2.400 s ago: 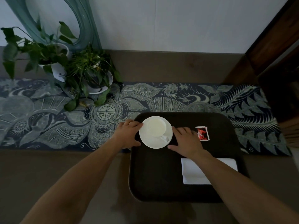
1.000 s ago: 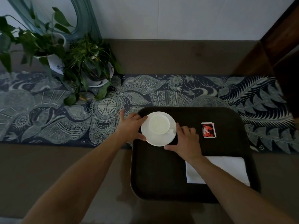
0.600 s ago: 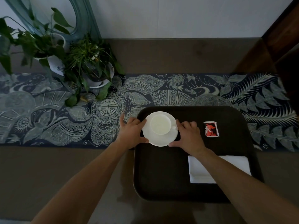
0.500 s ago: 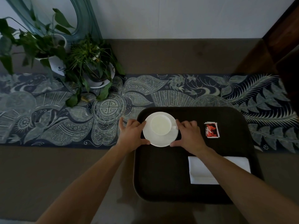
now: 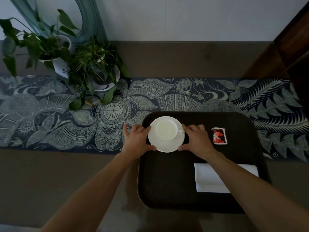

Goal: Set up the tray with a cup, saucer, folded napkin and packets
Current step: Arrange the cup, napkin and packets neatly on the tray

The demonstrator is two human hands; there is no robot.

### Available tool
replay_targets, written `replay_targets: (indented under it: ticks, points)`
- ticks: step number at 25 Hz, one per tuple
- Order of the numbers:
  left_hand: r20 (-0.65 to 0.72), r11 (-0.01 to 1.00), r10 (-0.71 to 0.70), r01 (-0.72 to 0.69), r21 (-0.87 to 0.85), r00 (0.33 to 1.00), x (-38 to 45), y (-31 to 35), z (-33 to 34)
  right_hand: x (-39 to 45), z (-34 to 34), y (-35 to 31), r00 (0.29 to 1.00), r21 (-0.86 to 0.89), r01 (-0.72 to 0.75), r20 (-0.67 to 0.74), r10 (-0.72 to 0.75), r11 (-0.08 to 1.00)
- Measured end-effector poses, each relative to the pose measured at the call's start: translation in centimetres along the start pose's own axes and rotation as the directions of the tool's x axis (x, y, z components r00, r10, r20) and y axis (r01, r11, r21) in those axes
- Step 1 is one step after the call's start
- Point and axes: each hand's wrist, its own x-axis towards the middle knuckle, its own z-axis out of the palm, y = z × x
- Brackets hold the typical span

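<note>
Head view: brown tabletop [image 5: 184, 57], patterned blue runner [image 5: 50, 121] (two potted plants [image 5: 93, 64]), both hands [image 5: 137, 139] gripping the saucer [image 5: 165, 144].

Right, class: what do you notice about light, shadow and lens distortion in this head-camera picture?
Head view: dim, even light; the white saucer and napkin stand out against the dark tray; soft shadow lies under the tray's near edge; the wide lens bows the patterned runner; detail stays fairly sharp.

Dim white wall [image 5: 184, 19], brown tabletop [image 5: 184, 59], patterned blue runner [image 5: 50, 123].
</note>
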Motion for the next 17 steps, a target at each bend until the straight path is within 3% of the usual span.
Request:
replay_targets:
  ticks: [17]
  points:
    - [0.034,1.0,-0.009,0.009,0.017,0.999,0.11,0.22,-0.4,-0.08,-0.31,-0.51,1.0,-0.013,-0.021,0.015,0.021,1.0]
